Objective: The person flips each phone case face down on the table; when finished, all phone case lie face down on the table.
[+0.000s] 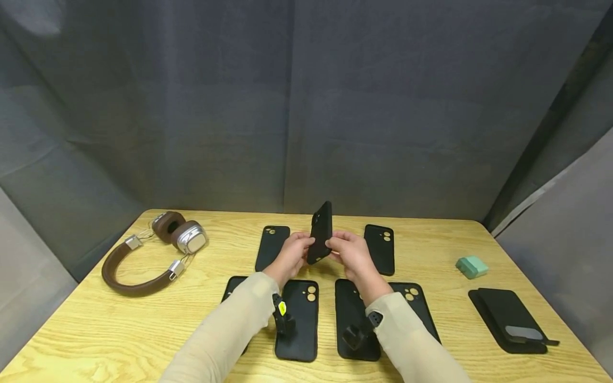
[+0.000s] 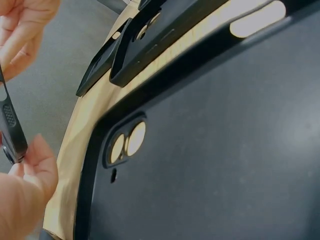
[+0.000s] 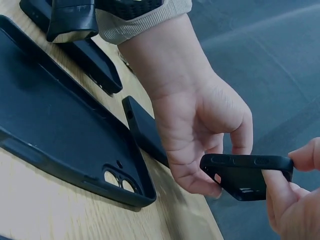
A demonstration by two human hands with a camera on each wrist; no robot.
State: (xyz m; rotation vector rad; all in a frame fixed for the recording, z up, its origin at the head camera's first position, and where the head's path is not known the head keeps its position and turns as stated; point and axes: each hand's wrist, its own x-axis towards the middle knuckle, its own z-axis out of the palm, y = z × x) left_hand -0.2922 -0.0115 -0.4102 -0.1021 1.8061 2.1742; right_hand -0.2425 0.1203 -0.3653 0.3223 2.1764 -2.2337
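A black phone case (image 1: 321, 231) is held upright above the middle of the wooden table (image 1: 86, 330). My left hand (image 1: 298, 251) pinches its lower left edge, and my right hand (image 1: 341, 249) pinches its right edge. In the right wrist view the case (image 3: 245, 172) lies edge-on, with the left hand (image 3: 200, 125) curled over it and the right hand's fingertips (image 3: 295, 190) on its end. In the left wrist view only a sliver of the case (image 2: 10, 125) shows above the left thumb (image 2: 30, 175).
Several black phone cases lie flat in two rows under my arms, among them the back ones (image 1: 272, 247) (image 1: 380, 249) and front ones (image 1: 297, 319) (image 1: 356, 319). Brown headphones (image 1: 153, 255) sit at the left. A mint box (image 1: 471, 267) and a black pouch (image 1: 510, 319) sit at the right.
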